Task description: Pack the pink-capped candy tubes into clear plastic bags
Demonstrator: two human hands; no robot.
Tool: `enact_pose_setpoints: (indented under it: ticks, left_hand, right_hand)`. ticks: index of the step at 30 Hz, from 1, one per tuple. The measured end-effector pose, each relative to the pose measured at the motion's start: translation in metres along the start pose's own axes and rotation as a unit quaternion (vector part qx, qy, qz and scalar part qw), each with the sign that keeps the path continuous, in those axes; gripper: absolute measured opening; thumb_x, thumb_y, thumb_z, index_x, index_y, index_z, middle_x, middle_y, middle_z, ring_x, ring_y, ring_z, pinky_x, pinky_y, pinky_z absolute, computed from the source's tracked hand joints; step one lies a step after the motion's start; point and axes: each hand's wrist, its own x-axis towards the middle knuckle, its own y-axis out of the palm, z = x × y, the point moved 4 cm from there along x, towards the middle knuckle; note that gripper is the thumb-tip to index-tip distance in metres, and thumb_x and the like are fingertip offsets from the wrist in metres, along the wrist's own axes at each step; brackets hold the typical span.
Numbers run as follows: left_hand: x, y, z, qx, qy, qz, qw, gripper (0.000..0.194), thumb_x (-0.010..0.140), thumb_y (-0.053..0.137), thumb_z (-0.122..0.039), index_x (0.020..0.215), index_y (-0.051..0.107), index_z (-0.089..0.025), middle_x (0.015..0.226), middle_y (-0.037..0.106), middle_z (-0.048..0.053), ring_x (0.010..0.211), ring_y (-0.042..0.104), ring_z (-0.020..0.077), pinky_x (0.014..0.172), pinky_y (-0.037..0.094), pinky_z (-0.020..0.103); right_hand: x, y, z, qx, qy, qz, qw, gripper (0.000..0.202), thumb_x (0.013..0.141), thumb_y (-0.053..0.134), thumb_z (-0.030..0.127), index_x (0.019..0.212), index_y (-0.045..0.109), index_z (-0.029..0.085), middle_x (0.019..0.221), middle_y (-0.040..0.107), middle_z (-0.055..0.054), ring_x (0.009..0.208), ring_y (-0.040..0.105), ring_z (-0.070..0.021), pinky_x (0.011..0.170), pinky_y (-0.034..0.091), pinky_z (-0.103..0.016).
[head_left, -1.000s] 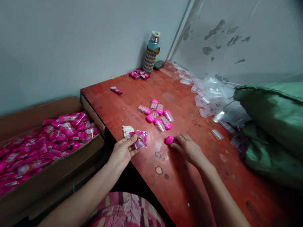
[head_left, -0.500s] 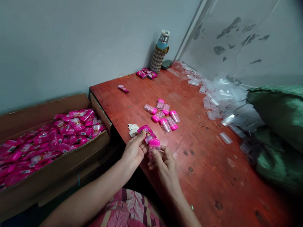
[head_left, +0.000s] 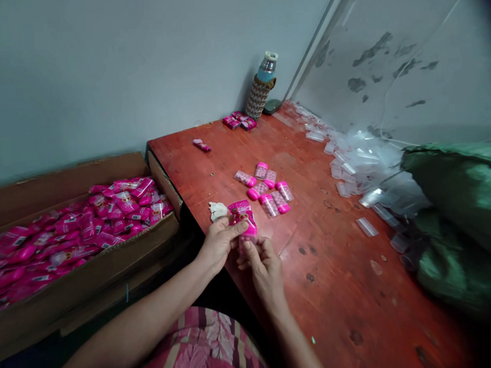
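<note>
My left hand [head_left: 221, 241] pinches a pink printed sleeve [head_left: 242, 212], its thumb pressed on the front. The sleeve covers the pink cap end of a small clear candy container [head_left: 248, 239] filled with pink balls. Fingers of my right hand [head_left: 265, 266] are closed round the lower part of that container, hiding much of it. Both hands are over the near left edge of the red table. Beyond them lie several capped candy containers [head_left: 269, 204] with pink balls inside. A crumpled white scrap [head_left: 217, 211] is just past my left hand.
A cardboard box [head_left: 167, 235] of pink wrapped packs stands at the left. On the red table [head_left: 338, 288] are a bottle in a knitted cover [head_left: 259, 92], several pink packs [head_left: 239, 120], a heap of clear empty containers [head_left: 361, 158] and a green sack [head_left: 460, 225] at the right.
The pink sleeve has come down over the cap of the container, which was bare before. My left thumb has moved right onto the sleeve's front.
</note>
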Motion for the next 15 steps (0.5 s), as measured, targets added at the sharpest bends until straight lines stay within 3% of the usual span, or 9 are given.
enact_pose_setpoints:
  ticks: [4,9,15]
  left_hand:
    - [0.0022,-0.0025,0.0025,0.037,-0.034,0.012,0.999,0.025,0.065,0.07,-0.031,0.063,0.058,-0.008,0.053,0.057,0.001,0.044,0.053,0.0087,0.044,0.042,0.02]
    - [-0.0005,0.0023,-0.003,0.112,-0.035,0.082,0.99,0.027,0.068,0.067,-0.032,0.057,0.059,-0.009,0.046,0.055,0.002,0.037,0.051,0.0107,0.038,0.039,0.022]
    - [-0.002,0.0024,0.0021,0.107,-0.044,0.08,0.99,0.025,0.067,0.068,-0.031,0.06,0.061,-0.009,0.047,0.056,0.002,0.037,0.05,0.0119,0.036,0.039,0.024]
  right_hand:
    - [0.0017,-0.0019,0.0012,-0.003,-0.008,-0.001,1.0,0.018,0.082,0.054,0.036,0.088,0.053,0.019,0.067,0.057,0.002,0.053,0.056,-0.01,0.049,0.048,-0.021]
    - [0.0056,0.0009,-0.0007,0.134,0.054,0.069,0.987,0.021,0.082,0.053,0.038,0.085,0.053,0.017,0.067,0.058,0.002,0.045,0.053,-0.0078,0.039,0.043,-0.018]
    - [0.0064,-0.0024,0.0027,0.096,0.003,-0.005,0.995,0.018,0.079,0.059,0.034,0.085,0.051,0.02,0.061,0.056,0.005,0.049,0.055,-0.0091,0.044,0.046,-0.019]
